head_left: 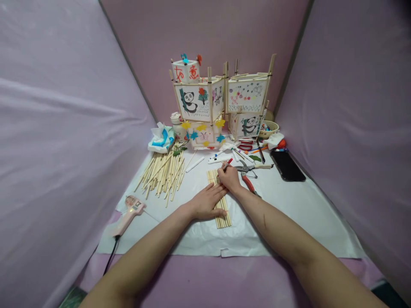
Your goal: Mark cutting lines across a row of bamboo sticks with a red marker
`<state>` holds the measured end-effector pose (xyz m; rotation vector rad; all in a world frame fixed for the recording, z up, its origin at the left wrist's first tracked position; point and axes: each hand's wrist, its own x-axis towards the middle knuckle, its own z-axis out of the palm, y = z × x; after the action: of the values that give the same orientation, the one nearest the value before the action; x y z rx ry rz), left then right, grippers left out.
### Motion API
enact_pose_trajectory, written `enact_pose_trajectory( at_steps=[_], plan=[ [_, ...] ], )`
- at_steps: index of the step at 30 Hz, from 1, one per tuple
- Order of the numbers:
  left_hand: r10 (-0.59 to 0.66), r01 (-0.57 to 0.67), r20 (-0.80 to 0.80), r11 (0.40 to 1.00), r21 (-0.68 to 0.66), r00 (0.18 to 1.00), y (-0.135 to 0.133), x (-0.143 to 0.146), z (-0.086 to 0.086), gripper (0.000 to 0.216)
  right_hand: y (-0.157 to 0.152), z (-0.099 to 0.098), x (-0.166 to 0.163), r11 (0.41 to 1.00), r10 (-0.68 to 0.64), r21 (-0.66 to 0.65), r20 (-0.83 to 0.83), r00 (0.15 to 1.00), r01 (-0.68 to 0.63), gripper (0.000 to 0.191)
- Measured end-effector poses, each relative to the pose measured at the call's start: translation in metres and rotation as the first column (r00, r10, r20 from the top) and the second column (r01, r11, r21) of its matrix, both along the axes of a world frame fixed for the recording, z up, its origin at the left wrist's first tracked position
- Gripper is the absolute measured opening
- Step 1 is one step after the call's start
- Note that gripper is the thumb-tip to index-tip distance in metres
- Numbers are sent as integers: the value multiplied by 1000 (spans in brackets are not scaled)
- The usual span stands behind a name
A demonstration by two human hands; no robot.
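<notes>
Several wooden sticks (221, 221) lie side by side in a flat row in front of me, with thin red marks across them near the lower end. My left hand (208, 202) rests flat on the row, fingers spread. In my right hand (229, 177) is a red marker (227, 163), gripped in a writing hold over the upper part of the row. The marker's tip is hidden by the fingers. Just right of that hand lie pliers (246, 174) with red handles.
A heap of loose sticks (162, 173) and a pink glue gun (130, 214) lie left. Behind stand lanterns with panda drawings (192, 102), a tissue pack (161, 137), and a white jar (177, 124). Markers (218, 160), red-handled scissors (246, 144), a basket (272, 129) and a phone (287, 166) lie right.
</notes>
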<state>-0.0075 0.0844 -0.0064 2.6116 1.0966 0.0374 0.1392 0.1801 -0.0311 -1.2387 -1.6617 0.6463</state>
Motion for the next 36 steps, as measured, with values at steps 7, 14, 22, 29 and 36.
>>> enact_pose_trajectory(
  at_steps=[7, 14, 22, 29, 36],
  plan=[
    [12, -13, 14, 1000, 28, 1000, -1, 1, 0, 98, -2, 1, -1, 999, -25, 21, 12, 1000, 25, 12],
    [15, -15, 19, 999, 32, 1000, 0, 4, 0, 97, -1, -1, -1, 999, -41, 26, 22, 999, 40, 11],
    [23, -24, 30, 999, 29, 999, -1, 3, -1, 97, 0, -2, -1, 997, -64, 46, 50, 997, 61, 13],
    [22, -24, 28, 999, 40, 999, -1, 3, -3, 97, 0, -1, -1, 997, -64, 43, 60, 996, 61, 13],
    [20, -22, 43, 998, 53, 999, -1, 4, -4, 98, -1, -1, -1, 998, -55, 37, 57, 997, 53, 12]
  ],
)
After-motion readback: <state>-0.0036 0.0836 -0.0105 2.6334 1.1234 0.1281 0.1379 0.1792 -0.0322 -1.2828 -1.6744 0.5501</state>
